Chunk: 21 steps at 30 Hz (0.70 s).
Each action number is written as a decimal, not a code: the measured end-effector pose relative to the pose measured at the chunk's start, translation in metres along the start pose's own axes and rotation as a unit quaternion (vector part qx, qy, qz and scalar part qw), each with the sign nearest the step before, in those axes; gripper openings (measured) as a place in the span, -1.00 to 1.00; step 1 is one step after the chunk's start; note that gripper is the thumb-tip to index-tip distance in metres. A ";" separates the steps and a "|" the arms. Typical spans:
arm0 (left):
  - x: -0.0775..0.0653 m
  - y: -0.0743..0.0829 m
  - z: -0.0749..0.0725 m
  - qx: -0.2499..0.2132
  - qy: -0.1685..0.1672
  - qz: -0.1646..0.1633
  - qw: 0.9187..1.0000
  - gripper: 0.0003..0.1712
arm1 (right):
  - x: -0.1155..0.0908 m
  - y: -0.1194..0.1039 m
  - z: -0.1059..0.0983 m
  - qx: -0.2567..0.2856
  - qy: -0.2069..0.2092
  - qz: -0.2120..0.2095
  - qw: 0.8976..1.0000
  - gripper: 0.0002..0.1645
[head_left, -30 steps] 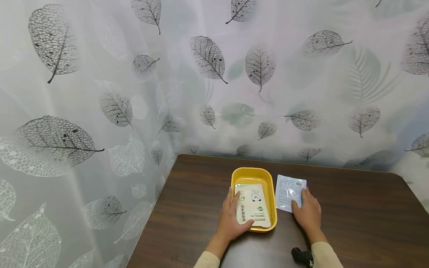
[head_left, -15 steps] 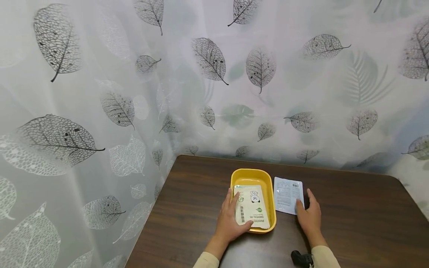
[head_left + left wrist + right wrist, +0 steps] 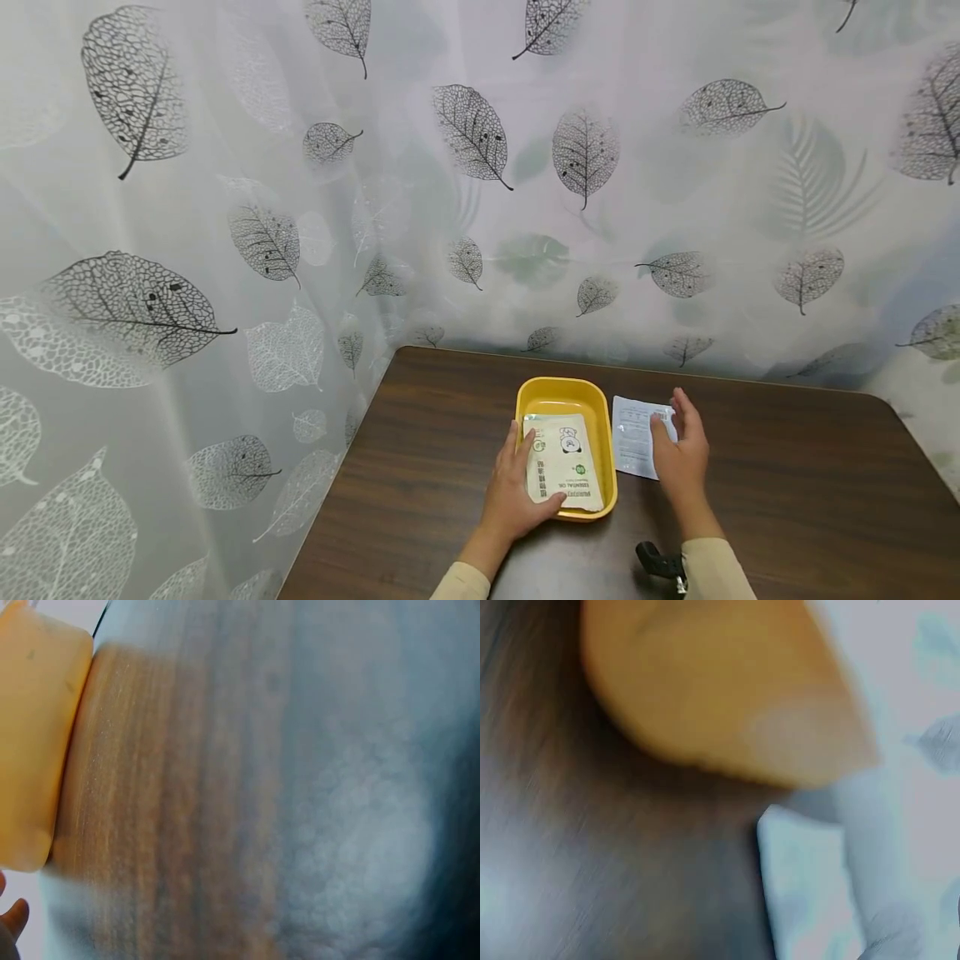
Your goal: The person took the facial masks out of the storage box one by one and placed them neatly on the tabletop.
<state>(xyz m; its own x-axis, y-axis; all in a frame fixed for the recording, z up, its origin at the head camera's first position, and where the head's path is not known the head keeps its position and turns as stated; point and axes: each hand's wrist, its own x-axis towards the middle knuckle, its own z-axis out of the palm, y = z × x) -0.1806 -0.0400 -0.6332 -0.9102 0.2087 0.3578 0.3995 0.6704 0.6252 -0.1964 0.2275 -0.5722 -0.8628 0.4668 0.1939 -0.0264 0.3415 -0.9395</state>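
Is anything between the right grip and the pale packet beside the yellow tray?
Nothing visible. In the head view the right grip overlaps the pale packet; touching is unclear. The yellow tray sits on the packet's other side.

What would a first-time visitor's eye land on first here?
Probably the bright yellow, rounded rectangular tray on the dark brown wood-grain table, holding a cream printed packet, with the left hand at its left edge. Just right of the tray lies a flat, pale blue-white printed pouch, the right hand at its right side. Behind hangs a pale, leaf-printed sheet.
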 end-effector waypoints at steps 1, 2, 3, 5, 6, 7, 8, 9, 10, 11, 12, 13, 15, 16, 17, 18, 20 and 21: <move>0.000 0.000 0.000 0.001 0.000 -0.001 1.000 0.21 | 0.000 -0.007 0.003 0.005 -0.003 -0.013 1.000 -0.29; 0.000 -0.001 0.000 0.001 -0.001 -0.001 1.000 0.21 | -0.001 -0.014 0.006 0.010 -0.006 -0.026 1.000 -0.29; 0.000 -0.001 0.000 0.001 -0.001 -0.001 1.000 0.21 | -0.003 -0.021 0.009 0.012 -0.009 -0.037 0.999 -0.29; 0.000 -0.002 0.000 -0.001 -0.003 -0.002 1.000 0.21 | -0.008 -0.032 0.017 0.030 -0.021 -0.055 0.998 -0.28; 0.000 -0.002 0.000 -0.002 -0.003 -0.002 1.000 0.21 | -0.010 -0.037 0.021 0.039 -0.030 -0.059 0.997 -0.28; 0.000 -0.002 0.000 -0.003 -0.004 -0.003 1.000 0.21 | -0.013 -0.040 0.025 0.051 -0.040 -0.060 0.996 -0.27; 0.000 -0.002 0.000 -0.004 -0.005 -0.003 1.000 0.21 | -0.017 -0.043 0.030 0.062 -0.053 -0.058 0.995 -0.26; 0.000 -0.002 0.000 -0.005 -0.005 -0.004 1.000 0.21 | -0.020 -0.045 0.035 0.075 -0.067 -0.053 0.993 -0.26; 0.000 -0.002 0.000 -0.005 -0.005 -0.003 1.000 0.21 | -0.024 -0.048 0.040 0.090 -0.082 -0.043 0.992 -0.26; 0.000 -0.002 0.001 -0.005 -0.004 -0.003 1.000 0.21 | -0.028 -0.049 0.045 0.098 -0.095 -0.030 0.990 -0.26; 0.000 -0.002 0.001 -0.004 -0.003 -0.001 1.000 0.21 | -0.032 -0.050 0.049 0.110 -0.108 -0.014 0.988 -0.26; 0.000 -0.002 0.001 -0.004 -0.002 0.000 1.000 0.21 | -0.035 -0.051 0.053 0.120 -0.118 0.004 0.986 -0.26; 0.001 -0.001 0.001 0.000 0.001 0.003 1.000 0.20 | -0.042 -0.052 0.062 0.134 -0.135 0.038 0.981 -0.26; 0.001 -0.001 0.001 0.002 0.003 0.005 1.000 0.20 | -0.045 -0.051 0.065 0.140 -0.142 0.054 0.978 -0.25; 0.001 -0.001 0.001 0.003 0.004 0.005 1.000 0.19 | -0.048 -0.050 0.069 0.145 -0.147 0.064 0.976 -0.24; 0.001 -0.001 0.001 0.003 0.005 0.004 1.000 0.19 | -0.050 -0.049 0.072 0.148 -0.152 0.075 0.974 -0.23; 0.001 -0.001 0.002 0.005 0.005 0.001 1.000 0.17 | -0.054 -0.046 0.077 0.143 -0.161 0.092 0.972 -0.21; 0.001 -0.001 0.002 0.005 0.005 0.000 1.000 0.17 | -0.055 -0.044 0.079 0.141 -0.163 0.099 0.971 -0.20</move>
<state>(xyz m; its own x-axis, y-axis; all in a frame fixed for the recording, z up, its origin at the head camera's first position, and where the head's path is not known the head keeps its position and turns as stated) -0.1823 -0.0389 -0.6350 -0.9093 0.2008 0.3644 0.3975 0.6780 0.6183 -0.1876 0.1223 -0.5638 -0.9779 0.2012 -0.0561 0.0599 0.0129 -0.9981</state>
